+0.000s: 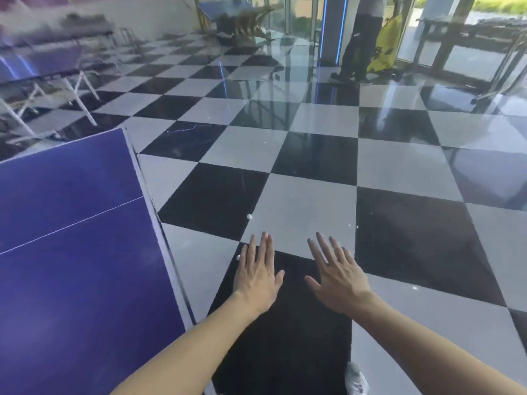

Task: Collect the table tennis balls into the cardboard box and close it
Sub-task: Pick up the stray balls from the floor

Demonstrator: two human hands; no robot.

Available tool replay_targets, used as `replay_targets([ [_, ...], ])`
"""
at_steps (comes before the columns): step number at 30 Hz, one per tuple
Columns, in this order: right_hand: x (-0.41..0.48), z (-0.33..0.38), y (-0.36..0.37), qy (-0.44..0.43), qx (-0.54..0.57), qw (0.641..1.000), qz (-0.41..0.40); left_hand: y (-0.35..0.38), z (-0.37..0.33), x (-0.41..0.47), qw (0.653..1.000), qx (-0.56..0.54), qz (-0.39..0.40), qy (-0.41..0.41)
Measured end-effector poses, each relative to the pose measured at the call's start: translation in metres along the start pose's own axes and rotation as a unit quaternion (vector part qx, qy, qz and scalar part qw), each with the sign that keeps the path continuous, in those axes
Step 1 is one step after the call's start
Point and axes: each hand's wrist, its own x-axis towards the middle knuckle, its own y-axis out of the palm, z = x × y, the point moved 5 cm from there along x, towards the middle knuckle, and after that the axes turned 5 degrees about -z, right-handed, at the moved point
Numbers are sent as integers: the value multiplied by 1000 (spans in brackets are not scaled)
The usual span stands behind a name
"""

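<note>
While both hands are held out flat above the floor [285, 206], the collecting looks barely begun, if begun at all. The left hand [256, 277] and the right hand [338, 280] show their backs to the camera with fingers straight and spread, so each grip is wide and holds nothing.

At least 4 white table tennis balls [249, 216] lie loose on the black and white tiles. 1 sits just ahead of the left fingertips, and a 2nd ball [238, 257] shows just beside the left hand's little finger. A 3rd ball [357, 227] lies ahead of the right hand near a tile seam, and a 4th ball [415, 287] is off to the right. Smaller pale specks farther out may be more balls or only glints; they are too small to tell.

The cardboard box is nowhere in view, so whether it holds any balls, or how its flaps stand, cannot be told. The blue table [71, 238] stands at the left, its edge close to the left forearm.

Judged from this, nearly everything is left. Each visible ball has yet to be picked up, and the box has yet to be reached, filled and closed.
</note>
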Motion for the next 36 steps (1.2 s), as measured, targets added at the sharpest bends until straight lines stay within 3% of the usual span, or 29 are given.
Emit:
replay_targets([
  [11,214,-68,-6,-197,-42,979,28,-5,17,155,980,-14,3,-200],
  [29,556,-38,41,-381,-79,919,70,60,152,399,931,-17,54,-361],
  [36,668,-19,115,-446,-118,881,105,130,192,450,887,-48,115,-445],
])
